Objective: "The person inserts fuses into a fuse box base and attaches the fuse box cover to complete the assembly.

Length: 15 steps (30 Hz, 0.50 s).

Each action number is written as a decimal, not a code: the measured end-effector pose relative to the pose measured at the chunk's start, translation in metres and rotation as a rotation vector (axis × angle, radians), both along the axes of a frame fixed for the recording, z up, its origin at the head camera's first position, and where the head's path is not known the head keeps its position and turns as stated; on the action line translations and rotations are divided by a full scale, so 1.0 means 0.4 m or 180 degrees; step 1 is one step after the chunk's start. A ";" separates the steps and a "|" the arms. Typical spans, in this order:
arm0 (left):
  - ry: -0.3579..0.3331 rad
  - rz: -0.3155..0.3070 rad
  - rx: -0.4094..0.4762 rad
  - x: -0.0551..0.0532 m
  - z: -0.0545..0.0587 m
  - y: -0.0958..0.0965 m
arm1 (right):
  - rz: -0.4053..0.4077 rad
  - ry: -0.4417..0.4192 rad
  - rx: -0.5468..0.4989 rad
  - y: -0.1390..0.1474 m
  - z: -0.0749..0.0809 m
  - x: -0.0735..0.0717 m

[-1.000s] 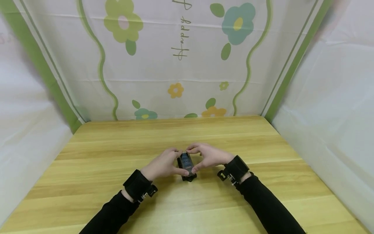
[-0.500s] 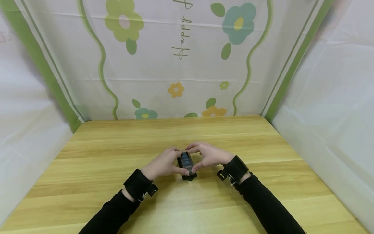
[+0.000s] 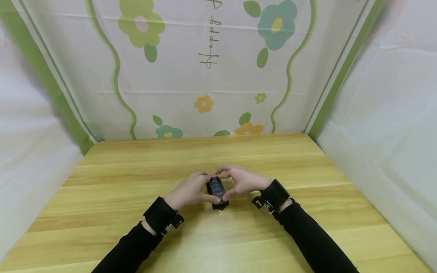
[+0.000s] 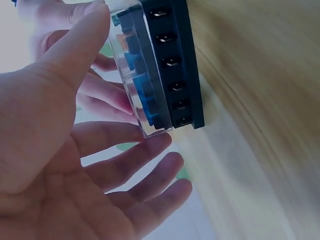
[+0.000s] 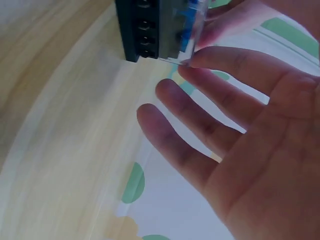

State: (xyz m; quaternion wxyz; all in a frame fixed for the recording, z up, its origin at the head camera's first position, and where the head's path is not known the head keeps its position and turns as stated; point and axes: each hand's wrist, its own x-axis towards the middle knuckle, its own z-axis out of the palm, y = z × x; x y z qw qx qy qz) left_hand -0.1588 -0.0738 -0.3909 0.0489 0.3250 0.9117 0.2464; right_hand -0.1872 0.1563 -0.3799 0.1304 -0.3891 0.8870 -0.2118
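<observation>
A fuse box [image 3: 217, 187] sits on the wooden table between both hands. In the left wrist view it shows a black base [image 4: 174, 70] with a row of screw terminals, and a clear cover [image 4: 131, 75] over coloured blade fuses [image 4: 142, 92]. My left hand [image 3: 191, 191] pinches the cover lengthwise, thumb at the near end and forefinger at the far end. My right hand [image 3: 244, 181] grips the same cover from the other side in the same way. The other fingers of the right hand [image 5: 240, 115] stay apart from the box.
The wooden table [image 3: 136, 163] reaches back to a white cloth with printed flowers [image 3: 205, 83]. White cloth walls [image 3: 382, 113] stand at both sides. A black strap with a small camera is on each wrist.
The head view has shifted slightly. Both hands keep their hold on the clear cover, and the fuse box stays in place with no plain movement.
</observation>
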 end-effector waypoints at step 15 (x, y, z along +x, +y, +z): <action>0.0157 0.0359 -0.0161 -0.010 0.031 -0.019 | -0.0604 0.0379 -0.0081 0.045 0.017 -0.016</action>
